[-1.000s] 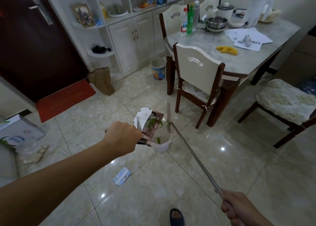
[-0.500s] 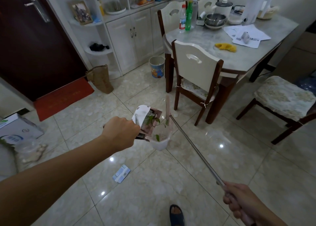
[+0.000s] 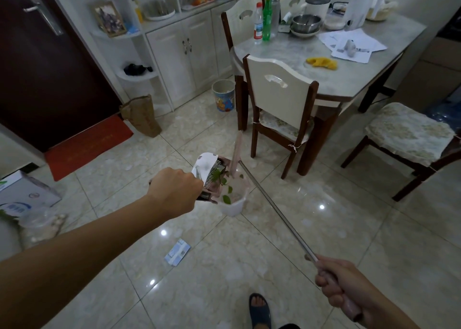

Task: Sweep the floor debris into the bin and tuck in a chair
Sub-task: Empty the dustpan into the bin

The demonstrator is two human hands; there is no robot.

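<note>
My left hand (image 3: 174, 191) grips the handle of a white dustpan (image 3: 205, 165) with comb teeth, tilted over a small white bin (image 3: 233, 205) on the floor. Green leaves (image 3: 225, 199) lie at the pan's lip and inside the bin. My right hand (image 3: 334, 283) holds the end of a broom's metal pole (image 3: 274, 209). Its pink head (image 3: 236, 151) stands just behind the bin. A blue-and-white paper scrap (image 3: 177, 252) lies on the tiles nearer to me. One white-backed chair (image 3: 277, 91) sits at the table (image 3: 361, 62); a cushioned chair (image 3: 409, 134) stands away from it on the right.
A patterned waste bin (image 3: 223, 98) stands by the white cabinet (image 3: 184, 54). A brown paper bag (image 3: 141, 115) and red mat (image 3: 87, 144) lie near the dark door. A cardboard box (image 3: 22, 194) and a plastic bag (image 3: 42, 225) sit at left. My sandalled foot (image 3: 259, 308) is below.
Both hands keep their grips. The dustpan stays tilted over the white bin, and my view has shifted slightly lower and closer.
</note>
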